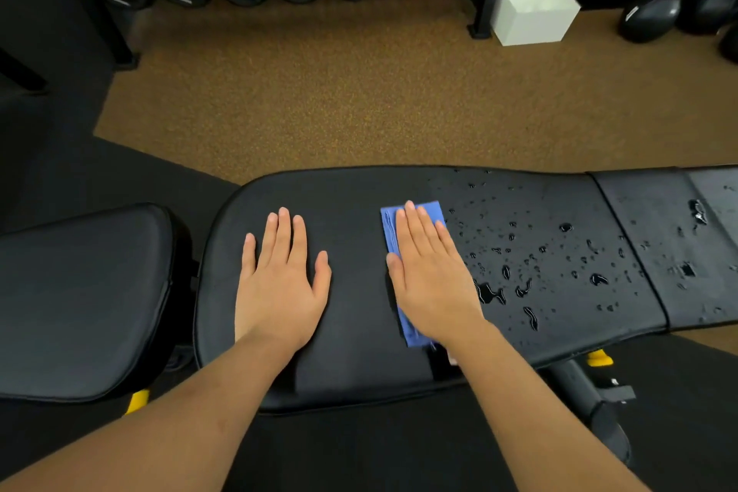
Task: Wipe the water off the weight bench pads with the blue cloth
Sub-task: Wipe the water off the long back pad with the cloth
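Right hand (433,276): open, fingers straight and together, pressing flat on the folded cloth (430,210), which lies on the long pad (359,192) with blue showing past the fingertips, along the thumb side and at the wrist. Nothing pins the cloth but palm pressure, so in my judgement a fast stroke could leave it behind or bunch it under the hand. Left hand (279,280): open, fingers spread, resting flat on the same pad well to the left of the cloth, holding nothing. It rests on a part that shows no drops, and if it slides rightward it would pick up water and print it back onto that part. Water (489,292) begins just beside the cloth's right edge as beads and small puddles, spreading across the pad to the seam and onto the end pad (639,220) beyond. The cloth is folded narrow against the pad's width, so a single pass likely leaves unwiped strips near the far and near edges. A cloth this small may saturate and smear rather than lift. Water pushed ahead of it could run into the seam or off the near edge onto the floor (699,391). The seat pad (80,292) at left appears dry.
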A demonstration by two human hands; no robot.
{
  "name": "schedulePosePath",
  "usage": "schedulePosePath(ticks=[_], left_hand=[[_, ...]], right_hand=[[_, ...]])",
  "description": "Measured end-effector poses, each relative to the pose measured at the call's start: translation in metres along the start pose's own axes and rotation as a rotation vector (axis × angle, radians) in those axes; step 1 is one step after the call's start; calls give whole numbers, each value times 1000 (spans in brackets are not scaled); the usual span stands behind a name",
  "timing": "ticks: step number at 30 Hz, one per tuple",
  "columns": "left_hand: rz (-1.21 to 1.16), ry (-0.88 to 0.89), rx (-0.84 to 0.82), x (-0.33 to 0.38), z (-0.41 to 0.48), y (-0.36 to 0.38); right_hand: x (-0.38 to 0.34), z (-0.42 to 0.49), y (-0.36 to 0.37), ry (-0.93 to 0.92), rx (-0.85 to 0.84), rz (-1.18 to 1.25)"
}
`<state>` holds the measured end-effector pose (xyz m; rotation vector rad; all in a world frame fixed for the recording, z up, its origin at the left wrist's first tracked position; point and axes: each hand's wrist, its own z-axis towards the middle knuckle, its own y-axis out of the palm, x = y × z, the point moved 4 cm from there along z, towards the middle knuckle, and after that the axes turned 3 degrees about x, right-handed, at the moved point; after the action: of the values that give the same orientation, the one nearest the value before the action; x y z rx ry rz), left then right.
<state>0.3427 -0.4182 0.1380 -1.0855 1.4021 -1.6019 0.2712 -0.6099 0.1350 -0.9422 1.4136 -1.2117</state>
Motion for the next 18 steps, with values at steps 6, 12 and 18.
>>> schedulePosePath(ticks=[6,12,18], left_hand=[[1,-10,8,2,0,-1],[11,-12,9,1,-3,-1],[0,-12,16,3,0,-1]], right_hand=[[17,110,1,43,-23,-33],[15,69,4,13,-10,-41],[22,114,1,28,-10,-46]])
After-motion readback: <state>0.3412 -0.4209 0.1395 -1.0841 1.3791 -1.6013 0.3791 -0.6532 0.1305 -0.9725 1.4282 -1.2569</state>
